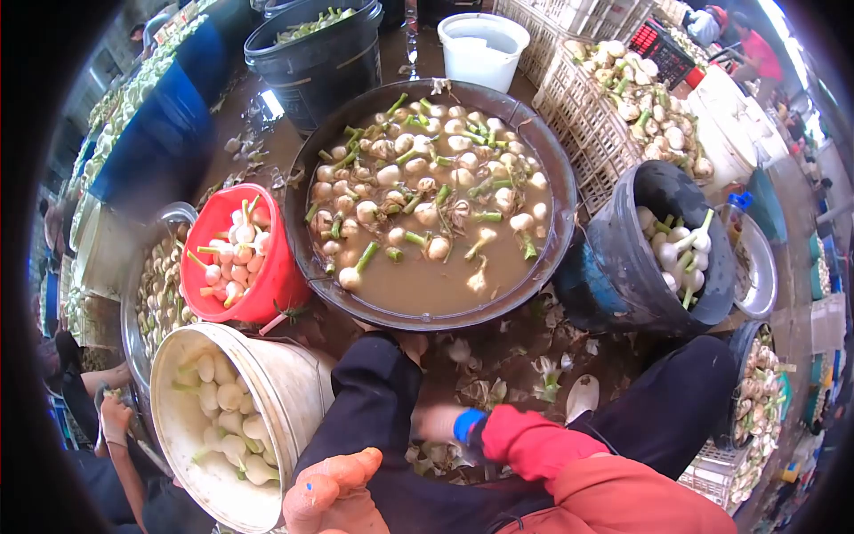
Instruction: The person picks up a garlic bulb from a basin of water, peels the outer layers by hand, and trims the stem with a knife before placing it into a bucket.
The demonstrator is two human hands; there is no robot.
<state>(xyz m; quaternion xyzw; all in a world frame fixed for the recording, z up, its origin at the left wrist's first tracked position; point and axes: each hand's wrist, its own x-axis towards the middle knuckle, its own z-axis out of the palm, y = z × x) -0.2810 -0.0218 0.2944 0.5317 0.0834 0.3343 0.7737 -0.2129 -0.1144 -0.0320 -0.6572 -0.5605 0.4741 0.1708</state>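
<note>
My left hand (336,491), in an orange glove, is low in the view beside the tilted white bucket (307,383). Its fingers are apart and I see nothing in them. My right hand (434,422) is smeared by motion between my legs, above the wet floor; a blue band and a red sleeve show behind it. What it holds, if anything, cannot be made out. Pale, cleaned garlic bulbs (233,398) lie in the white bucket. Ahead stands a wide dark tub (427,320) of muddy water, with stemmed garlic bulbs (438,247) floating in it.
A red bucket (298,276) of bulbs stands left, a black bucket (592,280) of bulbs right. Plastic crates (569,116) heaped with garlic, a small white bucket (485,67) and a dark bucket (311,84) stand behind. Peelings (485,392) litter the floor. Another person's hand (114,418) is at far left.
</note>
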